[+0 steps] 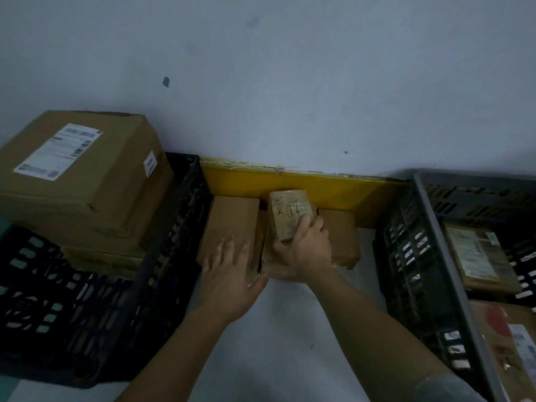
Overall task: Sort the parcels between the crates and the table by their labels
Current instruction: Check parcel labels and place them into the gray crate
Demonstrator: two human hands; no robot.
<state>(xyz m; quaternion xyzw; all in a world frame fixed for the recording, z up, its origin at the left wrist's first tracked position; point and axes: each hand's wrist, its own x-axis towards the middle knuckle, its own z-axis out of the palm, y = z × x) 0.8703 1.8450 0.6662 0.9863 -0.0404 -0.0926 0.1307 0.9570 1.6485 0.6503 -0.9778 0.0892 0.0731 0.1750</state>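
Note:
On the floor between two crates lie several brown parcels against a yellow skirting. My right hand (304, 248) grips a small taped parcel (287, 213) with handwritten characters on its face, tilted upright above the others. My left hand (229, 274) lies flat with straight fingers on the brown parcel (232, 219) at the left of the group. Another brown parcel (342, 236) sits at the right, partly behind my right hand. A further parcel under my right hand is mostly hidden.
A black crate (162, 280) at left holds a large cardboard box (84, 175) with a white label on top of flatter boxes. A dark crate (426, 256) at right holds labelled parcels (478, 256). The grey wall (290, 82) stands right behind.

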